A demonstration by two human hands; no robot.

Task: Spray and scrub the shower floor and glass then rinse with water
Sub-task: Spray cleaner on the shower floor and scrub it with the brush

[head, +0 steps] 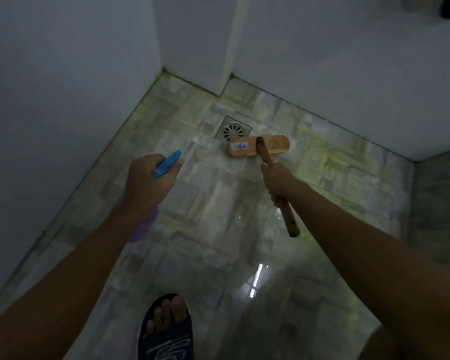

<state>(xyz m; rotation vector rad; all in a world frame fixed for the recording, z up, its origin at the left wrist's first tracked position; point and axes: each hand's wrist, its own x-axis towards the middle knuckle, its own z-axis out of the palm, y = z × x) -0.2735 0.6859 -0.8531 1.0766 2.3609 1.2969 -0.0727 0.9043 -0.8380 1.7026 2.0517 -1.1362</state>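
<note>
1. Your right grip (277,181) is clenched around the wooden handle (283,203) of the scrub brush, about midway up, so the end of the handle sticks out below your fist.
2. Your left grip (147,181) is wrapped around the spray bottle, with the blue trigger head (166,164) poking out over your fingers and pointing forward. The purple body (144,227) of the bottle shows under your wrist.
3. The wooden brush head (259,149) is down on the shower floor (205,203), just beside the square metal drain (233,130) and partly covering its near edge. There's a small sticker on top of the head.
4. The floor tiles look wet and shiny, with a light reflection near your feet and greenish staining toward the right.
5. One foot in a dark sandal (166,331) is at the bottom edge, and white walls (63,87) box in the corner.
</note>
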